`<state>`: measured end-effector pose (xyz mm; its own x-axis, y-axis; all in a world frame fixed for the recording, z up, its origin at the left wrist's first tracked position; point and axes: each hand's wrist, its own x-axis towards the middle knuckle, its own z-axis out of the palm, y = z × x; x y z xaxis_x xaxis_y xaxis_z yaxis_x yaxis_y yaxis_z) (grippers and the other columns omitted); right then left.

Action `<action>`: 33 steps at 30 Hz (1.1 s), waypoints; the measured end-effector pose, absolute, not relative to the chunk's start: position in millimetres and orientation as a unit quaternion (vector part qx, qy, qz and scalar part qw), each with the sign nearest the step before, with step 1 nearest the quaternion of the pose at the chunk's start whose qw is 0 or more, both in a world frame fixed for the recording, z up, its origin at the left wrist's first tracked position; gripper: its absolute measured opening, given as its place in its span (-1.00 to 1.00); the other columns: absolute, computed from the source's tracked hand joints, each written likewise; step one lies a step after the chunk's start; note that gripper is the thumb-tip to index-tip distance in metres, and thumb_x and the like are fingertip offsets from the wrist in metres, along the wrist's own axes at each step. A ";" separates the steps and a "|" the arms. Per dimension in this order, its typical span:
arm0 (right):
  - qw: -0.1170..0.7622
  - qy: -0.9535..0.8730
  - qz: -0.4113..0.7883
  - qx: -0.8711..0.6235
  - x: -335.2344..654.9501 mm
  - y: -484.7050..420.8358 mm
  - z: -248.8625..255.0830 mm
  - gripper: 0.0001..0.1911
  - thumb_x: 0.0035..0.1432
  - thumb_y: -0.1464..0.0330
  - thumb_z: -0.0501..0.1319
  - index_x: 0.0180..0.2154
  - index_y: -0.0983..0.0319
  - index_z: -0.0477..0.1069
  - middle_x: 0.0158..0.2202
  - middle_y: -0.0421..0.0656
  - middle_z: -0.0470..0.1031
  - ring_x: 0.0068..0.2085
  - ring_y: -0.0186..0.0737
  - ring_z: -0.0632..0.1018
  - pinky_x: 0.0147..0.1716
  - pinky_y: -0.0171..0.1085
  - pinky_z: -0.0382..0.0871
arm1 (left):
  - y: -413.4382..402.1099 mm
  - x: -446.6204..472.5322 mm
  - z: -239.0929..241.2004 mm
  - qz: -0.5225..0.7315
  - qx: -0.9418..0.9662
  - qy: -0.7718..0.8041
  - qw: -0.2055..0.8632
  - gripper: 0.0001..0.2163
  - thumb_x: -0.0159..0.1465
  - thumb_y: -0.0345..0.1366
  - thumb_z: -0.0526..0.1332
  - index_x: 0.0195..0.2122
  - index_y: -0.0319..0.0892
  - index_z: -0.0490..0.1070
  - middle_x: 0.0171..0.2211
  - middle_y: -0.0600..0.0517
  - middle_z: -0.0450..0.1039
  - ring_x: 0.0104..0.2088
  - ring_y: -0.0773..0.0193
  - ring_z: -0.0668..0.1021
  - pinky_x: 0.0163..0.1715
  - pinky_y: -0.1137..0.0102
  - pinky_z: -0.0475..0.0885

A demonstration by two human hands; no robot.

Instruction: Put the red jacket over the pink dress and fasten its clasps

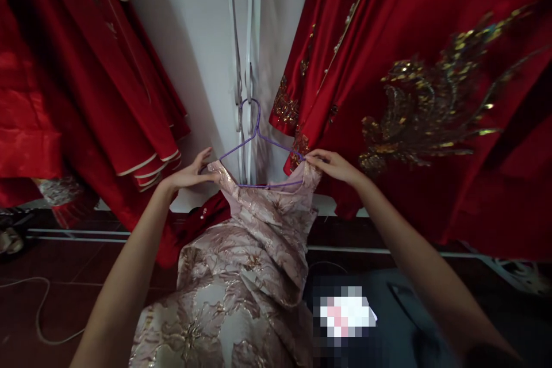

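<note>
Head view: we see both bare arms reaching forward to a pink brocade dress [241, 264] that hangs on a purple wire hanger [259, 149].

1. Left hand [190, 172]: the fingers [202, 156] are stretched out and only partly curled, resting against the left shoulder of the dress where the cloth meets the hanger's left end. We cannot tell whether the thumb pinches the cloth; the hand looks more laid on than clamped.

2. Right hand [334, 165]: the fingertips [311, 156] are drawn together on the right shoulder of the dress at the hanger's right end, pinching the cloth there.

3. Dress position: it hangs between the two hands, low in the middle of the view, its shoulders spread over the hanger's bottom wire and its skirt falling toward us. The pattern is pale pink with gold flowers.

4. Hanger position: its hook [252, 106] sits up against a pair of white metal rods [244, 40] that run up a white wall [194, 29]. We cannot tell whether the hook is caught on anything.

5. Surroundings: red satin garments [86, 86] hang at the left, with pale piping at the hems. A red gown with gold embroidery [431, 103] hangs at the right, just beside the right hand. A pale cord [41, 310] lies on the dark red floor [26, 264] at the lower left.
</note>
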<state>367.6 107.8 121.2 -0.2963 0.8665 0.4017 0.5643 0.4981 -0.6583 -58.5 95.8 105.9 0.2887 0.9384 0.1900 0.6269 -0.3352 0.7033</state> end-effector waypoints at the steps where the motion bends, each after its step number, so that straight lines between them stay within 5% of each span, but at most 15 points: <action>1: 0.384 -0.782 0.197 -0.451 366.6 109.4 119.3 -0.47 -0.02 -0.06 0.14 -0.30 0.27 0.49 -0.32 -0.10 0.54 -0.30 -0.22 0.50 -0.27 -0.27 0.34 | 100.5 -52.5 111.0 0.304 0.776 0.490 0.256 -0.56 0.06 -0.04 0.20 -0.09 -0.18 0.37 -0.13 -0.06 0.42 -0.08 0.22 0.45 -0.17 0.46 0.36; 5: 0.411 -0.788 0.183 -0.420 365.8 109.8 118.3 -0.51 -0.02 -0.03 0.16 -0.34 0.27 0.48 -0.37 -0.11 0.53 -0.33 -0.23 0.49 -0.29 -0.26 0.34 | 106.7 -39.8 113.5 0.275 0.805 0.477 0.222 -0.60 0.17 0.03 0.04 -0.34 -0.21 0.45 -0.45 0.07 0.42 -0.37 0.29 0.43 -0.35 0.50 0.33; 13: 0.556 -0.642 0.083 -0.522 393.4 104.1 95.1 -0.60 0.00 0.03 0.17 -0.41 0.26 0.46 -0.40 -0.05 0.53 -0.37 -0.17 0.51 -0.35 -0.23 0.35 | 89.2 -67.9 68.3 0.384 0.727 0.538 0.184 -0.57 0.16 0.06 0.02 -0.44 -0.24 0.41 -0.58 0.10 0.31 -0.49 0.33 0.34 -0.50 0.52 0.22; 17: 0.491 -0.636 0.071 -0.591 405.8 79.8 59.5 -0.63 0.03 0.06 0.16 -0.42 0.25 0.45 -0.44 -0.05 0.53 -0.41 -0.13 0.51 -0.41 -0.21 0.34 | 70.2 -80.2 37.4 0.299 0.742 0.574 0.176 -0.59 0.19 0.01 0.00 -0.58 -0.21 0.35 -0.66 0.09 0.29 -0.57 0.34 0.35 -0.54 0.50 0.19; 24: 0.388 -0.782 0.087 -0.479 357.5 30.9 71.0 -0.76 0.11 0.16 0.15 -0.36 0.15 0.49 -0.33 -0.15 0.56 -0.28 -0.17 0.53 -0.24 -0.21 0.35 | 45.3 -17.8 66.7 0.314 0.810 0.492 -0.059 -0.76 0.28 -0.19 -0.02 -0.17 -0.11 0.38 -0.21 -0.05 0.46 -0.17 0.20 0.47 -0.16 0.36 0.33; 28: 0.414 -0.814 0.029 -0.407 334.8 37.1 97.1 -0.83 0.13 0.24 0.16 -0.37 0.15 0.48 -0.23 -0.15 0.55 -0.15 -0.16 0.51 -0.04 -0.13 0.27 | 52.9 41.8 85.2 0.304 0.879 0.366 -0.024 -0.81 0.30 -0.26 -0.03 -0.19 -0.11 0.34 -0.01 -0.01 0.39 0.02 0.24 0.38 0.09 0.28 0.22; 33: 0.523 -0.726 -0.012 -0.446 363.2 70.1 96.2 -0.84 0.14 0.28 0.13 -0.35 0.19 0.43 -0.09 -0.07 0.49 -0.08 -0.14 0.49 -0.05 -0.14 0.31 | 56.4 70.2 58.3 0.283 0.886 0.366 0.024 -0.84 0.29 -0.31 0.00 -0.27 -0.09 0.36 0.10 0.07 0.32 0.12 0.23 0.31 0.21 0.08 -0.02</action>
